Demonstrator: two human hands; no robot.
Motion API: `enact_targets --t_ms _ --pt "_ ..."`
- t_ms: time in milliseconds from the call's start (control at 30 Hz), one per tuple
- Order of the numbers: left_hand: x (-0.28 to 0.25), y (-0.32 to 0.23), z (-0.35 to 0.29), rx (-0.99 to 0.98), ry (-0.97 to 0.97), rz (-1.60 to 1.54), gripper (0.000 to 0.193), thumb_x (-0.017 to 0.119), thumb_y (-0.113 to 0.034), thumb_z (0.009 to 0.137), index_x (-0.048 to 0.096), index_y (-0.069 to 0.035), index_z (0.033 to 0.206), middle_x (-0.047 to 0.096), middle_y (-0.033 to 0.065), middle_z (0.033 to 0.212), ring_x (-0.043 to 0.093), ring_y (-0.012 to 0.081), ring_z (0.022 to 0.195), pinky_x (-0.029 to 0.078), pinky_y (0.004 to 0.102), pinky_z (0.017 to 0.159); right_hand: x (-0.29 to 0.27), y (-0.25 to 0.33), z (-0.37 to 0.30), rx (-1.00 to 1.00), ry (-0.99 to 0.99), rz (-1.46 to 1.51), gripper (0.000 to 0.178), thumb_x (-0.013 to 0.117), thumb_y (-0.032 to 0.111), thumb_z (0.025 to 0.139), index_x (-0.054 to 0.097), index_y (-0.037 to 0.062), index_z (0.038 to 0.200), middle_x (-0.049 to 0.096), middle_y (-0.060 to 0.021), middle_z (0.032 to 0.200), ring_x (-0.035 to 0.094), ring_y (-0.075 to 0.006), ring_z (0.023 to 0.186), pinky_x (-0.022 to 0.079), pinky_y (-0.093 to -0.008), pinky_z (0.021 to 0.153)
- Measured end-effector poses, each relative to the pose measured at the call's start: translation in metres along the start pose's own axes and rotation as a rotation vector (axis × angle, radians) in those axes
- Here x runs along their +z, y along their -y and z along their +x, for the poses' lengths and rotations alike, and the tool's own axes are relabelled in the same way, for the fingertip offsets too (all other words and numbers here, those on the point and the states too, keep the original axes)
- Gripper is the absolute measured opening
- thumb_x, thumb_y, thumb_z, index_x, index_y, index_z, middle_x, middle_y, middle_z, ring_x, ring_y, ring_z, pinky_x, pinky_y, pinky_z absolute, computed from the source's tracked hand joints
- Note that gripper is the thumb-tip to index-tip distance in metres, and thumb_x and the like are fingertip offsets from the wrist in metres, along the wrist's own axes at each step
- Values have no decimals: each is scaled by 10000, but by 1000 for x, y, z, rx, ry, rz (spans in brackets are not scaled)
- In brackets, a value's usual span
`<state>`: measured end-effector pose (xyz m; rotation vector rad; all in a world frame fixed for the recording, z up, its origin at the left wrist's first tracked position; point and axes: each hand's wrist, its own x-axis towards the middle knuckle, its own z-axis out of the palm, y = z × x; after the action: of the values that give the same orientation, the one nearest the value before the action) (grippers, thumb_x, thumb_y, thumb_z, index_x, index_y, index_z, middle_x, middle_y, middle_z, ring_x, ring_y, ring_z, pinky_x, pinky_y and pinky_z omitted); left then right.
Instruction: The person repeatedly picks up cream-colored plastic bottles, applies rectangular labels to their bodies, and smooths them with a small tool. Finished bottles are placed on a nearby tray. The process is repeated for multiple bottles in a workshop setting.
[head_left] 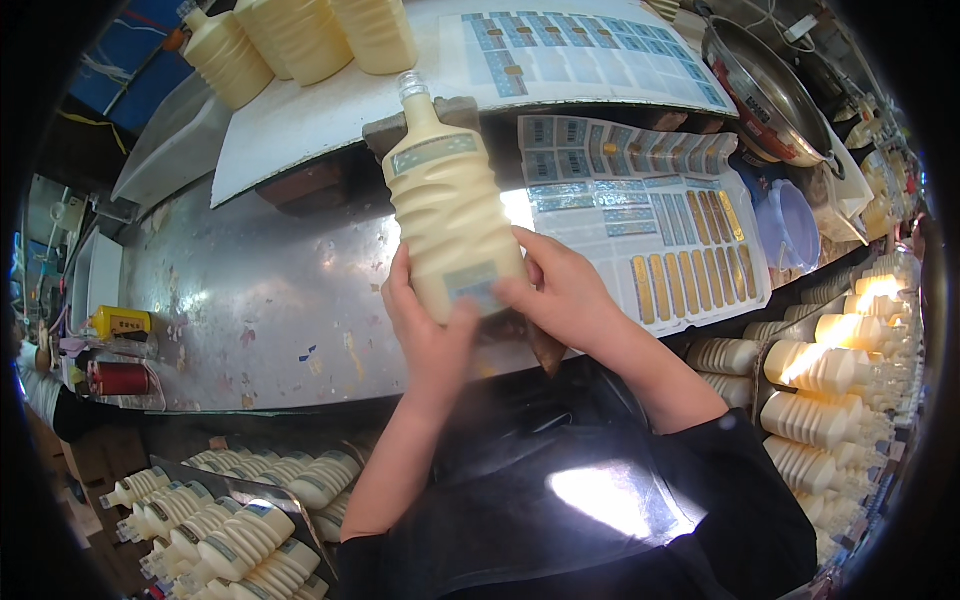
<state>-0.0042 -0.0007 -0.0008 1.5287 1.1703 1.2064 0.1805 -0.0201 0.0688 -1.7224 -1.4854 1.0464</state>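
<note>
Both of my hands hold a cream-coloured ribbed bottle [446,205] with a clear threaded neck, its neck pointing away from me. It carries one bluish label near the shoulder and another patch near the base. My left hand [425,320] wraps the lower left side, with its thumb blurred at the base. My right hand [560,290] grips the lower right side, thumb on the lower label. A brown block [455,112] shows behind the bottle's neck. To the right lie a sheet of gold strip labels [690,282] and a sheet of blue labels [560,160].
Several cream bottles stand on a white raised board [290,140], beside another label sheet [600,60]. A metal pan [765,85] and a lilac bucket [787,228] are at right. Crates of bottles [250,535] flank me. A red spool [118,378] and yellow container [122,322] stand at left.
</note>
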Motion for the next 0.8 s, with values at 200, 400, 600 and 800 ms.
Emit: enact_targets --t_ms 200,400,600,800 --pt "2 0 -1 3 -17 -11 851 703 -271 871 287 29 1550 396 225 1424 426 364 1325 344 476 1151 1 5 -1 -1 -11 -40 576 702 370 888 597 54 1358 691 -228 1184 654 -414 1097 511 -469 953" --pt "1 1 0 -7 -10 -25 894 735 -271 843 278 28 1551 391 225 1422 420 367 1332 335 485 1159 3 -4 1 16 0 3 578 700 391 904 599 51 1361 688 -224 1195 665 -385 1079 516 -449 947" --pt "-1 -6 0 -45 18 6 1009 790 -252 781 225 32 1567 368 242 1451 402 383 1366 334 491 1167 -13 -27 15 50 -73 230 435 670 306 957 639 32 1294 682 -139 1111 665 -219 976 531 -328 869" --pt "-3 -5 -5 -45 22 41 1106 835 -263 752 168 38 1580 334 259 1501 389 393 1397 324 492 1183 -18 20 4 -312 -79 161 281 725 86 856 662 10 1120 682 -162 1057 704 -276 977 560 -353 851"
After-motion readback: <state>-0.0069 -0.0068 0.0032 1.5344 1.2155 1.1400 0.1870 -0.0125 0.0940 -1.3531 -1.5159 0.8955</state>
